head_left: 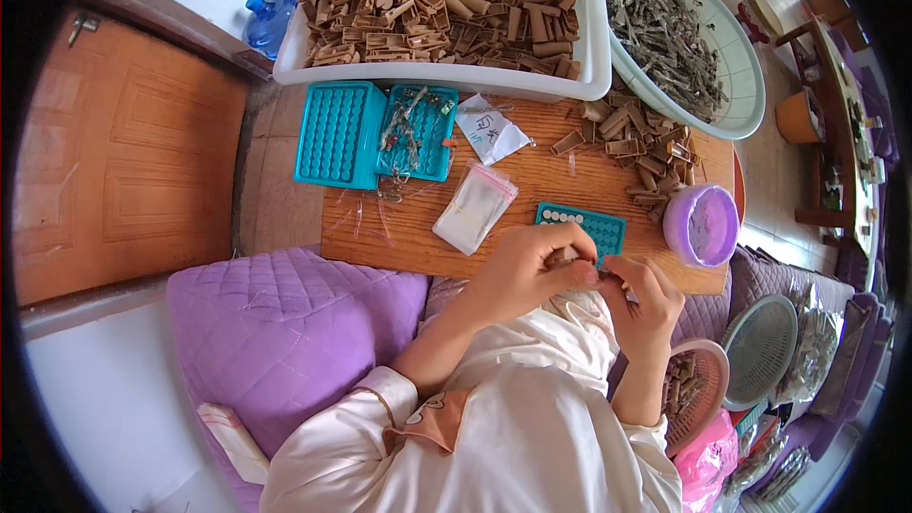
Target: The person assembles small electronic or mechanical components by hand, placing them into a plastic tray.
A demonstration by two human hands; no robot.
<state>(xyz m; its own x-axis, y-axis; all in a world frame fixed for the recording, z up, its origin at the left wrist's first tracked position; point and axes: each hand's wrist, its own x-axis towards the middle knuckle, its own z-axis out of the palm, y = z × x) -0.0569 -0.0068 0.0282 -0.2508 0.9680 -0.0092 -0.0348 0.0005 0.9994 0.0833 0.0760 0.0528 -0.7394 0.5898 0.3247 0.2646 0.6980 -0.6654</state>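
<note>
My left hand is closed around a small brown plastic piece, mostly covered by the fingers. Close beside it, my right hand has thumb and forefinger pinched together at the end of that piece; whatever lies between those fingertips is too small and hidden to name. Just beyond both hands lies a small teal tray with round pockets, some holding white discs. A purple tub stands to the right of the hands. Clear plastic bags lie in a stack to the left.
A white bin of brown plastic pieces stands at the back, next to a pale green basket of thin grey strips. Loose brown pieces spread on the wooden table. Teal trays sit left; a pink basket is right.
</note>
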